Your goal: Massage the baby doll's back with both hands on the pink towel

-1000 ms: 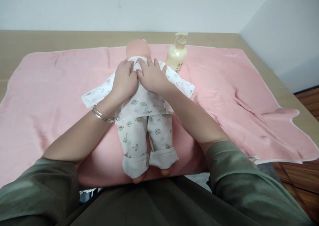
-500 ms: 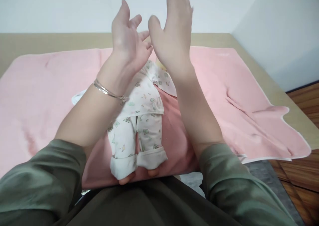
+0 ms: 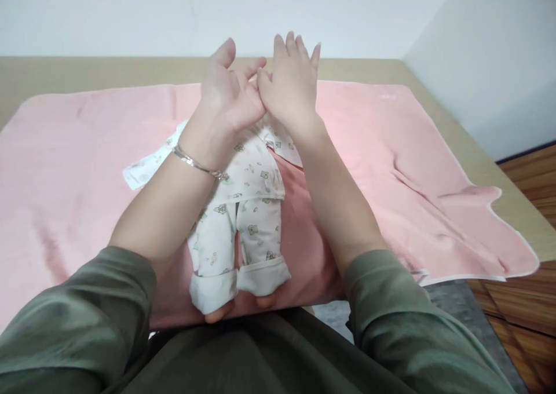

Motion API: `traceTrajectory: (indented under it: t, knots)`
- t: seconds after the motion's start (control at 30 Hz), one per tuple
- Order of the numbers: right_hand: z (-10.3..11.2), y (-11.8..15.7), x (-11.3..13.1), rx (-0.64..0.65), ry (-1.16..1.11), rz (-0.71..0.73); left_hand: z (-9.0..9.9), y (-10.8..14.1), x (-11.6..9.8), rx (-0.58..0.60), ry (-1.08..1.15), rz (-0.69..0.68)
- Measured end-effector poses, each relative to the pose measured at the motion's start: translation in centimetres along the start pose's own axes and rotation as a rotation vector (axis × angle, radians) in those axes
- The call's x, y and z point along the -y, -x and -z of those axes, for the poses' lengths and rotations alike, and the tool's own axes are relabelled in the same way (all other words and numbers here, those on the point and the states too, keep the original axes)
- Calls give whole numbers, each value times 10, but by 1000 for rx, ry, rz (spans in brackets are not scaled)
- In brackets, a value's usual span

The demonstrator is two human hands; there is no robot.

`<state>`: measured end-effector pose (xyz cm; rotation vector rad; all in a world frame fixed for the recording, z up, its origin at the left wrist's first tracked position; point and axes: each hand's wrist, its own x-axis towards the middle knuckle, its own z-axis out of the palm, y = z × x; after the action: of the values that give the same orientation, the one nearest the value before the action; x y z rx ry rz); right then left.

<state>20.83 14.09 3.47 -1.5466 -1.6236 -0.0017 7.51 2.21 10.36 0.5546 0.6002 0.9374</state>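
Observation:
A doll in a white printed top (image 3: 256, 171) and white printed trousers (image 3: 258, 232) with turned-up cuffs lies on a pink cloth (image 3: 369, 150), its feet toward me. Its head is hidden behind my hands. My left hand (image 3: 230, 90), with a silver bracelet at the wrist, is raised over the doll's upper part, palm up, fingers apart, holding nothing. Beside it on the right, my right hand (image 3: 291, 84) shows its back, fingers spread and nothing held. The thumb side of my right hand meets the fingers of my left.
The pink cloth covers most of a pale wooden table (image 3: 434, 101) and hangs over its near edge. A white wall (image 3: 130, 17) rises behind. At the right are brown wooden boards (image 3: 532, 179) and a grey surface below the table.
Both hands have come lower and nearer to me, my right hand most of all. Their inner sides now meet. More of the doll's left-side sleeve shows.

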Motion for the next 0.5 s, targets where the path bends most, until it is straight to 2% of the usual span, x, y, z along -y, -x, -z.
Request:
traceTrajectory:
  t: [0.07,0.13,0.27,0.37,0.43,0.5]
  knots:
    - [-1,3,-4,-16,3,44,4,11,0,22,34,-70]
    - [2,7,-5,-28,3,67,7,24,-5,-10,96,-92]
    - [10,16,-9,-123,-26,160,16,48,-29,-103,85,-91]
    - [14,21,-8,-129,-44,199,23,66,-49,-89,121,-140]
    - [16,25,0,-154,28,184,27,78,-59,-106,142,-118]
    - [17,29,11,-192,89,139,29,91,-66,-189,145,-35]
